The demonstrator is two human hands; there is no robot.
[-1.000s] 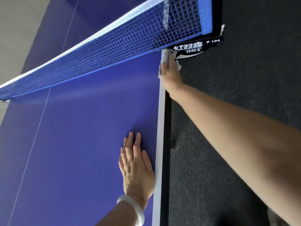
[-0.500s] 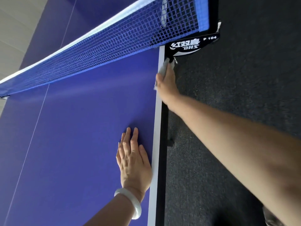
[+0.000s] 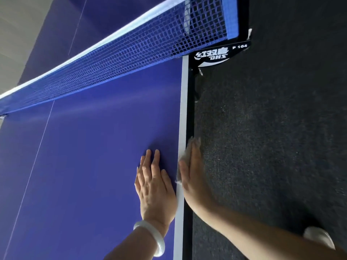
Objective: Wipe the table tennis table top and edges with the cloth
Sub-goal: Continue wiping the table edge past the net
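Observation:
The blue table tennis table (image 3: pixel 90 166) fills the left of the head view, with a white line and black side edge (image 3: pixel 189 119) on its right. My left hand (image 3: pixel 155 186) lies flat on the top beside that edge, fingers straight, a pale bangle on the wrist. My right hand (image 3: pixel 193 173) is against the side edge, motion-blurred, holding a pale cloth (image 3: pixel 185 156) wrapped over the white line and the edge. Most of the cloth is hidden under the hand.
The blue net (image 3: pixel 122 53) stretches across the back, clamped by a black DHS net post (image 3: pixel 212 55) at the table's right edge. Dark carpet (image 3: pixel 272 137) lies to the right. A white shoe (image 3: pixel 319 237) shows at the lower right.
My right hand has slid the cloth back along the side edge, from the net post down to beside my left hand. My left hand has stayed flat on the top.

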